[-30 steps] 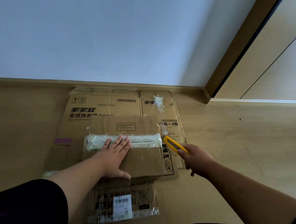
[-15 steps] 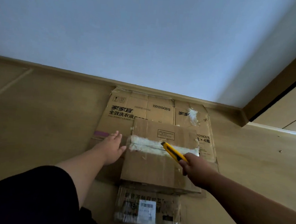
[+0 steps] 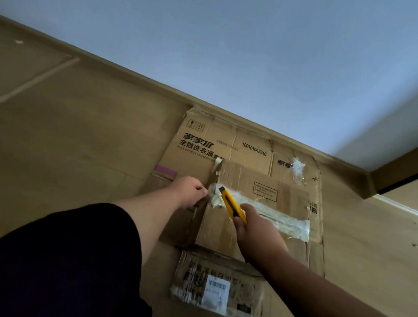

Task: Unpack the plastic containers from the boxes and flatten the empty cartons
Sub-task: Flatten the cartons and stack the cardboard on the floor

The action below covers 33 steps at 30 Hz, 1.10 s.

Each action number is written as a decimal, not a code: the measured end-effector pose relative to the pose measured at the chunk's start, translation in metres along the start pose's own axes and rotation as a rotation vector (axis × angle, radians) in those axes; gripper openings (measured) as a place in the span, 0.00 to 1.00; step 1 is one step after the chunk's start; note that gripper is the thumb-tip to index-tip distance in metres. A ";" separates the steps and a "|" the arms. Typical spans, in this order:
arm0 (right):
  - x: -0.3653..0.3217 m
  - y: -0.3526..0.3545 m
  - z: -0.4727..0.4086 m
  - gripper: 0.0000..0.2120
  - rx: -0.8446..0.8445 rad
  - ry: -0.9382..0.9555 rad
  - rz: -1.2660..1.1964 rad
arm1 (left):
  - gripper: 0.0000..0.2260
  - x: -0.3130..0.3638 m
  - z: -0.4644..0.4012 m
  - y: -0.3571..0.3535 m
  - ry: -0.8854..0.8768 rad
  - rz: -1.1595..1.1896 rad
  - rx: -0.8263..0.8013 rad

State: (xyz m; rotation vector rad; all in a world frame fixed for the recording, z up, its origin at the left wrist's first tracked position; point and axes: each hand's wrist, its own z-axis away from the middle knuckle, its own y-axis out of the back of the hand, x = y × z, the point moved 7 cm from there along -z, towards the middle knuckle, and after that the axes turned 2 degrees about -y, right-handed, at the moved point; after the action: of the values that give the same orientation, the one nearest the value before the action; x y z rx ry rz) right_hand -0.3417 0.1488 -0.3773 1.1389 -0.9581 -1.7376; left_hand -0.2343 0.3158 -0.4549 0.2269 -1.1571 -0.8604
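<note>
The box [image 3: 256, 210] is matt brown corrugated cardboard, its top crossed by a strip of glossy, wrinkled clear tape [image 3: 268, 212] — whitish where it crumples. The flat carton [image 3: 203, 148] beneath is the same dull cardboard, printed black. The knife [image 3: 232, 205] has a smooth yellow plastic casing. The near packet [image 3: 220, 284] is shiny film — with a white paper label. The floor [image 3: 65, 134] looks like smooth wood.

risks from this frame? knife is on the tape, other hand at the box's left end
1. The left hand pinches at the tape end, right beside the yellow utility knife; a slip along the tape strip could cut its fingers.
2. The sealed box rests on flattened cartons, so it may slide under the cut.
3. A deep cut could damage whatever is inside.
</note>
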 end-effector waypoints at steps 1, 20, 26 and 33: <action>-0.003 -0.002 0.000 0.19 -0.017 0.004 0.004 | 0.11 -0.001 -0.001 -0.003 0.008 0.031 -0.007; -0.043 -0.023 -0.008 0.31 -0.127 0.034 0.276 | 0.16 -0.022 -0.008 -0.027 0.096 0.412 -0.107; -0.052 -0.030 -0.010 0.34 -0.146 0.012 0.343 | 0.15 -0.022 -0.004 -0.030 0.111 0.445 -0.113; -0.057 -0.042 -0.006 0.40 -0.212 0.011 0.384 | 0.09 -0.013 -0.010 -0.020 0.113 0.353 -0.082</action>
State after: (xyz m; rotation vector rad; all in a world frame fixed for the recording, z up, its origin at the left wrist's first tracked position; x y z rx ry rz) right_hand -0.3315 0.2154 -0.3993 0.7700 -0.8942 -1.4774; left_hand -0.2364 0.3085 -0.4796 0.0018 -1.0152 -0.5735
